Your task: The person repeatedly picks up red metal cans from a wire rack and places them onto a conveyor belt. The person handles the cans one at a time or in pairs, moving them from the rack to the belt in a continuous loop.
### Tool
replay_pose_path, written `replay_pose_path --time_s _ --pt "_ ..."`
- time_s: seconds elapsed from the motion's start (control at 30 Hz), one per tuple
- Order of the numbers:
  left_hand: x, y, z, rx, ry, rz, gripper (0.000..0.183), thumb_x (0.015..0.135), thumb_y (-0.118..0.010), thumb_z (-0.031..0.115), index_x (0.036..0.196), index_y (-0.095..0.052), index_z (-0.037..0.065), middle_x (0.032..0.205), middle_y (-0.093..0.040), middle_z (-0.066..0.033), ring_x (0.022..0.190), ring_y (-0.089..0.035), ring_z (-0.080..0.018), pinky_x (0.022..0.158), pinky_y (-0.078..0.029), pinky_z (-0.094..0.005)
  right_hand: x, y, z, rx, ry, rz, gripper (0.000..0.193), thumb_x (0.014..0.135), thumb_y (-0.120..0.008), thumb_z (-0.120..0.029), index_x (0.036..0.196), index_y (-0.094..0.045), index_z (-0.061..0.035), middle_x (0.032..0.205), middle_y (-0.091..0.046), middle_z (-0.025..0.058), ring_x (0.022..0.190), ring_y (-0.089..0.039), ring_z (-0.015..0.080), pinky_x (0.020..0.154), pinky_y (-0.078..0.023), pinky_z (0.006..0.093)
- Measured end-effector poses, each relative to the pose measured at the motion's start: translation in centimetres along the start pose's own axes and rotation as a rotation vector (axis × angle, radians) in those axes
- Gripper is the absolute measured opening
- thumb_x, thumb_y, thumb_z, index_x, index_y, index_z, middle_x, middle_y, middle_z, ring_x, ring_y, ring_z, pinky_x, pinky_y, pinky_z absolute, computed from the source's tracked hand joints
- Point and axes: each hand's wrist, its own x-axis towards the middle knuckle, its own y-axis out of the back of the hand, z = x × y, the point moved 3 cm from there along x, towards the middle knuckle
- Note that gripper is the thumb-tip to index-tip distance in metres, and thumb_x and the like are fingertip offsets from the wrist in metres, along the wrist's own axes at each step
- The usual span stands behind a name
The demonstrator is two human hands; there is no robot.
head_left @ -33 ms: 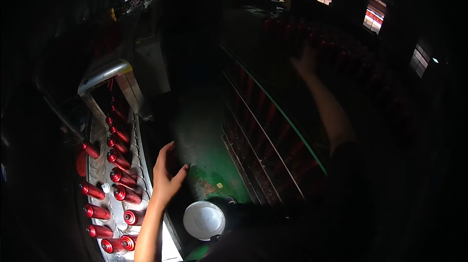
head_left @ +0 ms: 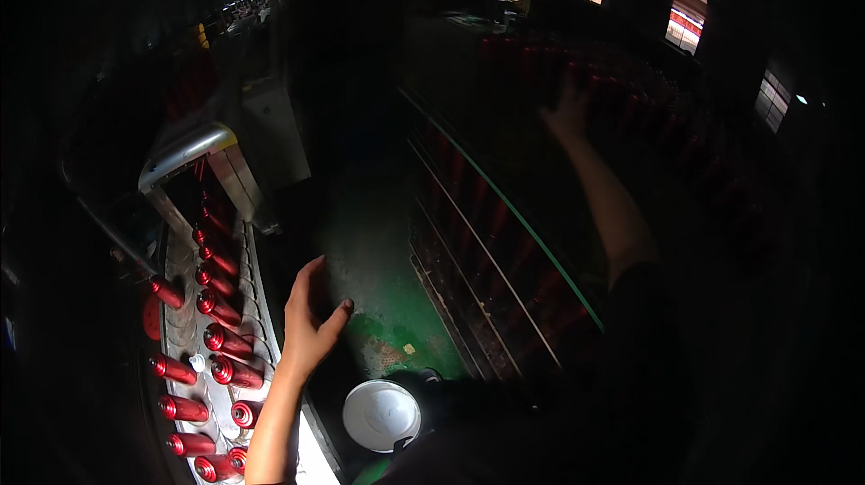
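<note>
My left hand (head_left: 314, 327) is held beside the lit conveyor, its thumb and fingers apart with nothing between them. On that conveyor (head_left: 263, 338) stand two rows of shiny red metal cylinders (head_left: 236, 372) with ringed, narrowing tops. A small white cap-like piece (head_left: 197, 362) sits between the rows. My right hand (head_left: 568, 117) reaches far out to the right in deep shade, fingers stretched out. Close to it are the dim tops of many more red cylinders (head_left: 622, 88). Whether its fingertips touch one is too dark to tell.
A metal hood (head_left: 191, 150) arches over the conveyor's far end. Near my feet stands a white bucket (head_left: 381, 416) on the green floor (head_left: 378, 332). A rack with a green edge rail (head_left: 514, 212) runs along the right. Bright windows (head_left: 687, 21) show at the far right.
The view has shifted slightly, and the conveyor's near cylinders sit a little lower in the picture. Both hands keep nearly the same pose.
</note>
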Motion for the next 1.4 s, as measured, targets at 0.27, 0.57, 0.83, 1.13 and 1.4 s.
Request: replay_pose_path --time_s 0.27,0.57,0.83,1.13,1.4 --pt "27.9 0.1 1.4 -0.030 -0.532 -0.199 0.072 0.079 -0.074 0.009 0.145 -0.047 0.007 0.142 -0.051 -0.0213 0.132 -0.052 -0.0387 0.110 -0.044 -0.0436 8.0 10.0 5.8 -0.551 -0.580 0.326 0.097 0.076 -0.077 -0.060 0.157 -0.029 -0.0354 0.165 -0.009 0.0223 0.146 -0.017 0.0558 0.110 -0.021 0.0792" --pt "48.3 -32.6 12.6 0.179 -0.730 -0.183 0.085 0.074 -0.082 0.026 0.148 -0.042 0.031 0.149 -0.035 -0.0351 0.139 -0.037 -0.0542 0.109 -0.043 -0.0555 7.2 20.4 31.8 -0.218 -0.462 0.328 0.085 0.071 -0.085 -0.044 0.147 -0.048 -0.0350 0.156 -0.022 0.0310 0.135 -0.044 0.0490 0.110 -0.046 0.0500" --pt "56.7 -49.2 15.4 0.456 -0.644 -0.174 0.091 0.071 -0.085 0.042 0.150 -0.038 0.045 0.160 -0.021 -0.0279 0.140 -0.033 -0.0559 0.109 -0.042 -0.0586 5.2 21.6 35.9 -0.337 -0.306 0.350 0.065 0.075 -0.084 -0.030 0.135 -0.059 -0.0283 0.147 -0.040 0.0229 0.131 -0.049 0.0419 0.108 -0.046 0.0465" --pt "57.2 -58.8 15.1 0.172 -0.624 -0.124 0.082 0.065 -0.091 0.029 0.137 -0.053 0.035 0.131 -0.045 -0.0277 0.122 -0.049 -0.0506 0.103 -0.047 -0.0520 3.1 24.1 41.7 -0.428 -0.128 0.391 0.061 0.080 -0.083 -0.022 0.136 -0.058 -0.0203 0.144 -0.044 0.0216 0.135 -0.043 0.0384 0.113 -0.039 0.0459" --pt "47.3 -50.9 16.9 -0.112 -0.670 0.136 0.074 0.058 -0.090 0.027 0.125 -0.060 0.018 0.120 -0.051 -0.0247 0.112 -0.050 -0.0449 0.097 -0.047 -0.0524 1.6 28.9 46.6 -0.469 0.117 0.291 0.053 0.091 -0.076 -0.033 0.129 -0.065 0.0023 0.128 -0.066 0.0230 0.118 -0.062 0.0351 0.106 -0.045 0.0418"
